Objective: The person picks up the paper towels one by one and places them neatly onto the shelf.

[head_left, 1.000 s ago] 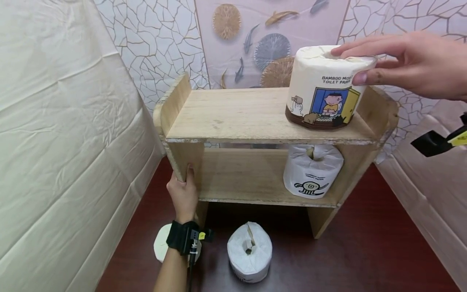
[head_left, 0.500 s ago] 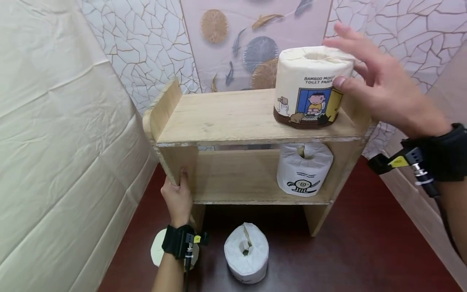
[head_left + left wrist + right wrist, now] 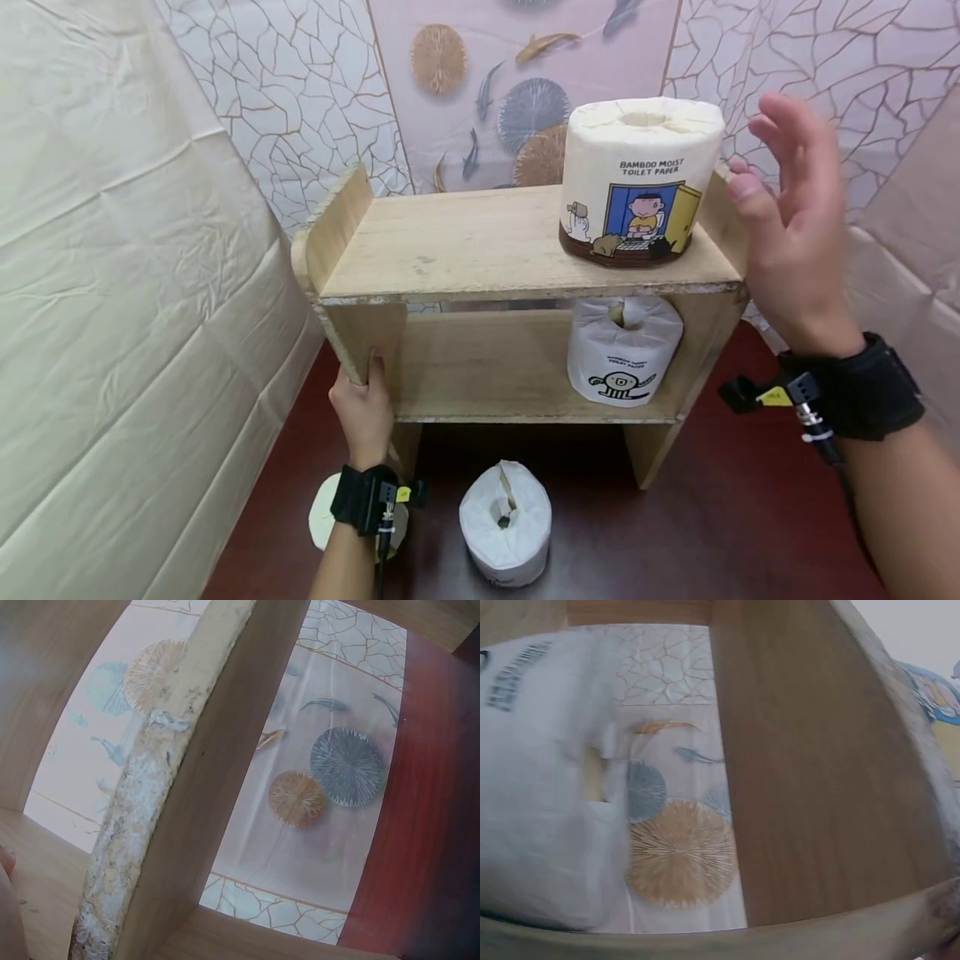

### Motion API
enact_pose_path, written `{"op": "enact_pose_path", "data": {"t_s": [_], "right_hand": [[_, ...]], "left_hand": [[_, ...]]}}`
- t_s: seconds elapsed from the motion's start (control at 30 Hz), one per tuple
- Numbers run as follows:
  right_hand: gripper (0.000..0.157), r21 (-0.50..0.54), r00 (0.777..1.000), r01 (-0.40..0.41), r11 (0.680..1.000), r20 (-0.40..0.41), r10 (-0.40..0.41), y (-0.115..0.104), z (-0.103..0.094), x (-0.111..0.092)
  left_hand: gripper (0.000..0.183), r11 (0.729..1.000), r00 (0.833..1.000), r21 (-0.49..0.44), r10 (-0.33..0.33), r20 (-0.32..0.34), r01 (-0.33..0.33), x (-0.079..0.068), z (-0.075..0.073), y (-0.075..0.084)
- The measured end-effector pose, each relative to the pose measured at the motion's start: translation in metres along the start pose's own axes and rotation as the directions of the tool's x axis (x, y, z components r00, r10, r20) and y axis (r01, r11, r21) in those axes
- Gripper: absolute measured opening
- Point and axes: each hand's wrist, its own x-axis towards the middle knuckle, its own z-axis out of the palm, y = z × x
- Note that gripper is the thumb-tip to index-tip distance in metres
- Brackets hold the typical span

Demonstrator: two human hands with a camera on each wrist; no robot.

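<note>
My left hand (image 3: 363,417) grips the left side panel of a wooden shelf (image 3: 465,242), its thumb on the inner face. In the left wrist view, part of a finger (image 3: 7,900) shows at the edge beside a board. On the top board stands a cream-wrapped toilet roll (image 3: 592,171) with a cartoon print, towards the right end. My right hand (image 3: 806,242) is in the air to the right of it, apart from it, fingers loosely bent and holding nothing. A white-wrapped toilet roll (image 3: 622,350) stands below on the middle board, also large in the right wrist view.
Another white toilet roll (image 3: 510,533) stands on the dark red surface (image 3: 750,508) before the shelf. A pale roll (image 3: 322,512) sits at lower left, partly covered by my left wrist. Cream cloth (image 3: 150,292) hangs at the left; a patterned sheet (image 3: 525,50) is behind.
My right hand has let go of the cartoon-printed toilet roll and moved right and down from it. My left hand keeps its grip on the panel. The head view has shifted slightly.
</note>
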Motion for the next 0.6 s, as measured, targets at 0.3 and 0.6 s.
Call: {"op": "enact_pose_path", "data": {"t_s": [0.3, 0.6], "right_hand": [[0.07, -0.008, 0.998, -0.057, 0.998, -0.041, 0.056, 0.016, -0.004, -0.029], [0.068, 0.141, 0.995, -0.079, 0.987, -0.047, 0.087, 0.038, -0.005, -0.061]], "left_hand": [[0.036, 1.0, 1.0, -0.015, 0.005, 0.015, -0.004, 0.0, -0.003, -0.014], [0.039, 0.999, 0.999, -0.008, 0.04, 0.026, -0.04, 0.002, -0.003, -0.015]]}}
